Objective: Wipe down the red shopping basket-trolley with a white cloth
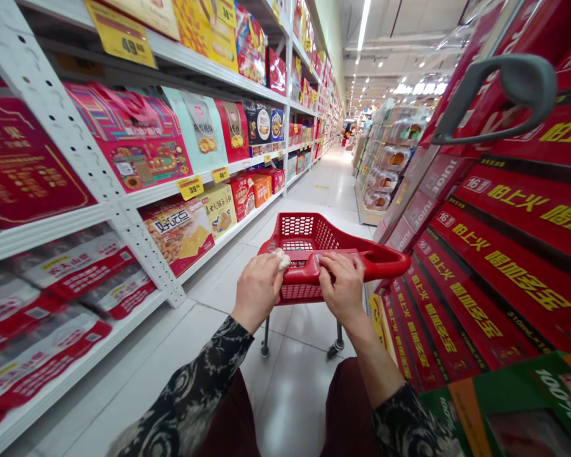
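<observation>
A small red plastic shopping cart stands on wheels in the aisle in front of me, its basket empty. My left hand is closed on the cart's near rim, with a crumpled white tissue between its fingers. My right hand is also closed on the red handle bar, just right of the left hand. Both forearms wear dark patterned sleeves.
White shelves with boxed biscuits and yellow price tags line the left. Stacked red cartons rise close on the right, with a grey cart handle lying on top. The white tiled aisle runs ahead; a green carton sits at bottom right.
</observation>
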`<state>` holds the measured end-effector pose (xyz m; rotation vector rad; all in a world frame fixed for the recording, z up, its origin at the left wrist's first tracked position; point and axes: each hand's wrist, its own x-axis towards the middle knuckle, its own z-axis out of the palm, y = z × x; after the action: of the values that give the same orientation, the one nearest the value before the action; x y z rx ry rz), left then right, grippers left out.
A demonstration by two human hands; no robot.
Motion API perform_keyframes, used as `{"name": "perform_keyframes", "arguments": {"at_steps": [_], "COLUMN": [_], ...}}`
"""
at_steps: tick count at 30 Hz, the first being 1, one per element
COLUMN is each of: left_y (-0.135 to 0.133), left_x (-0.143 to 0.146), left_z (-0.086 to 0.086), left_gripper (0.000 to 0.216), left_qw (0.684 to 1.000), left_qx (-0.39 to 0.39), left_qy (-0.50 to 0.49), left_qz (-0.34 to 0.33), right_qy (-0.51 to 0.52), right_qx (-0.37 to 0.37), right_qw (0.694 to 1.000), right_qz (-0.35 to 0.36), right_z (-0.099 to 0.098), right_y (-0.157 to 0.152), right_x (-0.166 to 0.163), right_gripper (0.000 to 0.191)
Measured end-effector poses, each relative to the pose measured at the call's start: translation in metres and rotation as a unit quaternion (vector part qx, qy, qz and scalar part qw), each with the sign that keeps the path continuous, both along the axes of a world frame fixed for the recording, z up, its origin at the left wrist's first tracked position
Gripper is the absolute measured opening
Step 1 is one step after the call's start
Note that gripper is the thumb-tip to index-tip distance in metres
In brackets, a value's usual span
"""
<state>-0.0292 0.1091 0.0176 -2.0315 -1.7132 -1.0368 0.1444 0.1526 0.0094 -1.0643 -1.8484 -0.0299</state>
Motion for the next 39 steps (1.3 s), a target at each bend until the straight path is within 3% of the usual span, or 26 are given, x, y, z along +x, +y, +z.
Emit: {"name": "perform_keyframes", "arguments": {"at_steps": [6, 16, 29, 39], "left_y": [0.000, 0.012, 0.004, -0.023], "left_x": [0.026, -0.018, -0.009, 0.001], "left_z": [0.000, 0.009, 0.013, 0.009], "left_gripper": [0.022, 0.028, 0.028, 0.028], "left_qw": [0.998, 0.995, 0.993, 0.996], "left_qx": [0.013, -0.082, -0.104, -0.064], "left_qy": [0.033, -0.056, -0.048, -0.067], "left_qz": [-0.057, -0.004, -0.006, -0.016], "right_qy": [-0.015, -0.006, -0.015, -0.013], "right_qx": [-0.013, 0.027, 0.038, 0.034], "right_qw": [0.999, 0.998, 0.997, 0.997], "right_qz": [0.028, 0.052, 0.070, 0.065], "right_z": [0.001, -0.008, -0.006, -0.007], "right_y": [-0.013, -0.009, -0.012, -0.027], "right_x": [-0.015, -0.008, -0.004, 0.003], "right_gripper": [0.021, 0.019, 0.019, 0.019]}}
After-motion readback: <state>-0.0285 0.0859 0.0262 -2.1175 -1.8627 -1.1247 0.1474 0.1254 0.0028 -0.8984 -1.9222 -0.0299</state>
